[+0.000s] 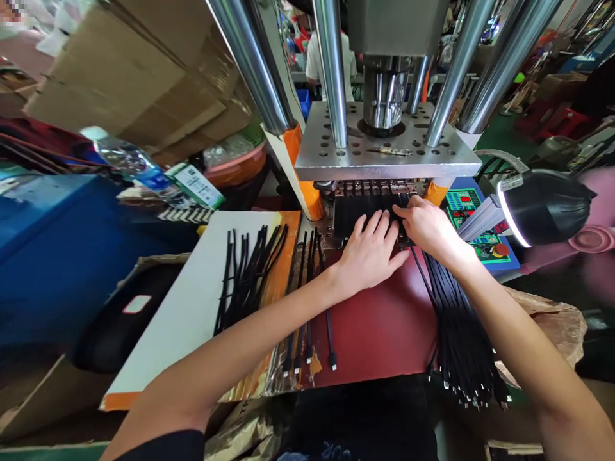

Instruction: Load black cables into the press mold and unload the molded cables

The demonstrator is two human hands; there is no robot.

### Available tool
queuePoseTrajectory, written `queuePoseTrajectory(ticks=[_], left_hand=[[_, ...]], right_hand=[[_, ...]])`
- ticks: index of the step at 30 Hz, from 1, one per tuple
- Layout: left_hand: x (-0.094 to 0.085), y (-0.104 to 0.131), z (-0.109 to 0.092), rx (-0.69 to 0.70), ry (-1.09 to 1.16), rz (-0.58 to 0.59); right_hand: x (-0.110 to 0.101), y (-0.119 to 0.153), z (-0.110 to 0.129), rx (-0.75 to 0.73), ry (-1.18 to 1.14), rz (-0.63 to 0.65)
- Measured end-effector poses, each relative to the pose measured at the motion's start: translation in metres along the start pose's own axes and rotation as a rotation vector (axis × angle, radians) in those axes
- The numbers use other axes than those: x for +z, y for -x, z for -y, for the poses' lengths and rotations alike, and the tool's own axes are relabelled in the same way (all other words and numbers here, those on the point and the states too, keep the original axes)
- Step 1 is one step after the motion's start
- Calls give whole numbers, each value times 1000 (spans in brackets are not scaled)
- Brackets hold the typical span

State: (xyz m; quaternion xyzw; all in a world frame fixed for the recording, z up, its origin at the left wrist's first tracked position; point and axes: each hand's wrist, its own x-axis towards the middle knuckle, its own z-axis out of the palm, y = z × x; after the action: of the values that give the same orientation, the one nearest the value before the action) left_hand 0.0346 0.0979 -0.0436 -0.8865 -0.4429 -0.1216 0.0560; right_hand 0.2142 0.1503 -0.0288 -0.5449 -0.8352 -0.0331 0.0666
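Under the press plate lies a row of black cables [353, 216] side by side in a metal fixture [379, 187]. My left hand [369, 256] rests flat on this row, fingers spread and thumb out to the right. Just to its right, my right hand [432, 229] bends over the same row, index fingertip touching it. Its other fingers are curled and partly hidden; I cannot make out what they hold, if anything. From the fixture's right side, a thick bundle of black cables [461, 326] with metal plug ends hangs over the red work surface [384, 320].
Above my hands is the steel press plate [384, 168] between shiny columns. To the left, tied black cables [247, 275] lie on a white board [192, 307], with loose ones beside it. A lamp [542, 208] and a control panel [480, 224] stand right. A person [331, 61] is behind.
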Motion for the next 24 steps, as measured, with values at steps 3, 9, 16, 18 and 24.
queuePoseTrajectory(ticks=[3,9,16,18,24], left_hand=[[-2,-22,16,-33,39,17],[10,-63,45,-101,79,63],[6,-100,59,-86,116,38],[-7,-77,54,-63,167,41],[-69,123,6,102,739,159]], right_hand=[[4,-28,2,74,57,13],[13,-71,-2,116,39,-16],[-4,-76,-4,146,25,8],[-8,-36,15,170,19,-78],[24,150,145,12,-343,-79]])
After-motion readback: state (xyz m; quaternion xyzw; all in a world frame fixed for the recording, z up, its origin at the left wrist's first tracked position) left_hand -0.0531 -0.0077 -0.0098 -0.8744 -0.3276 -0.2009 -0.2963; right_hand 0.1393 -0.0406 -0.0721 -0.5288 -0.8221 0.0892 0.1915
